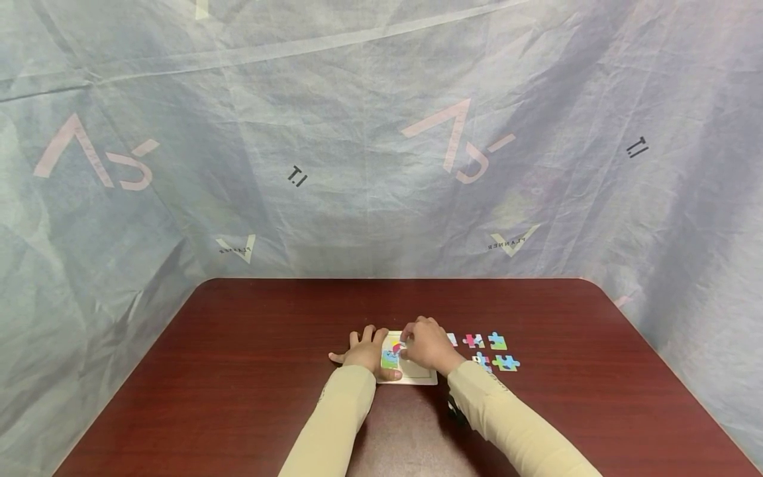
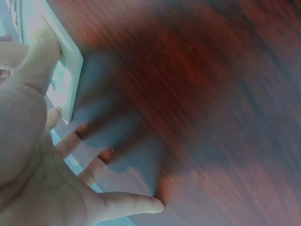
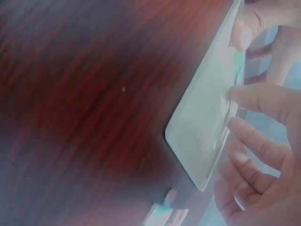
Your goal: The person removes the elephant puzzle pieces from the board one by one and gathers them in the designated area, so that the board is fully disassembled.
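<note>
A pale puzzle board (image 1: 420, 377) lies on the table in front of the person, with picture pieces (image 1: 390, 358) fitted at its left side. The left hand (image 1: 360, 358) rests spread at the board's left edge; in the left wrist view its thumb (image 2: 44, 47) presses on the board's rim and the other fingers are splayed. Over the board, the right hand (image 1: 428, 344) pinches a puzzle piece (image 3: 230, 111) between thumb and index finger, low against the board's surface. The fingers hide most of that piece, and its picture cannot be made out.
Several loose jigsaw pieces lie right of the board, among them a blue-green one (image 1: 505, 362) and a pink one (image 1: 473, 340). The dark red wooden table (image 1: 238, 371) extends around them. A grey printed cloth (image 1: 357, 132) hangs behind and at both sides.
</note>
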A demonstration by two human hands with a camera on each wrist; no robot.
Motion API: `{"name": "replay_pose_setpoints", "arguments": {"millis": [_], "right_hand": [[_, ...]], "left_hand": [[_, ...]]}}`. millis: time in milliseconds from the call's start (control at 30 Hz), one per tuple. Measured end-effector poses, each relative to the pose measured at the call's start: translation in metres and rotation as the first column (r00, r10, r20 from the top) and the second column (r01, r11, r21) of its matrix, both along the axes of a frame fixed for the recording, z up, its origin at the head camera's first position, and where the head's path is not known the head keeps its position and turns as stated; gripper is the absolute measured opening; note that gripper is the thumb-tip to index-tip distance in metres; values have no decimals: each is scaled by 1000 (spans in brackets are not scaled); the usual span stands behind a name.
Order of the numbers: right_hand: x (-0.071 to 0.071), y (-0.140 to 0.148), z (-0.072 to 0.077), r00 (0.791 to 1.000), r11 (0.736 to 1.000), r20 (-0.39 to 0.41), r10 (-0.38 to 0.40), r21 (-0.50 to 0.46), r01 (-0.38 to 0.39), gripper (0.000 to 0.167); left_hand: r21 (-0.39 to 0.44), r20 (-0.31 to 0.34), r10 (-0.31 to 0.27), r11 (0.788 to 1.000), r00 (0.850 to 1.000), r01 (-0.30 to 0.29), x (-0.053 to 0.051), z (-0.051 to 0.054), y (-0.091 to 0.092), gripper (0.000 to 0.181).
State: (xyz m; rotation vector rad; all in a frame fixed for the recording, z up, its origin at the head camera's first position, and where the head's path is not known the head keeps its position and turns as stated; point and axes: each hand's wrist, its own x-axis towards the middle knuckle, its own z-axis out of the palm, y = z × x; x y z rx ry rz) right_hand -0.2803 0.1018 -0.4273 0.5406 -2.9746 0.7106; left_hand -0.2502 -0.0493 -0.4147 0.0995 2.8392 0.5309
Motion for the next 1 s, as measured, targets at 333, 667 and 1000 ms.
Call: {"name": "replay_pose_setpoints", "arguments": {"millis": [333, 667, 1000], "right_hand": [[1, 10, 3, 999, 999, 16, 41, 26, -42, 25], [0, 14, -4, 998, 998, 15, 66, 8, -66, 20], [3, 28, 1, 998, 998, 4, 60, -15, -60, 21]], "left_hand": [[8, 8, 0, 1000, 1000, 0, 1, 2, 2, 86], [-3, 10, -2, 1000, 1000, 2, -1, -2, 1, 87], [18, 0, -4, 1000, 1000, 4, -3, -4, -1, 86]]}}
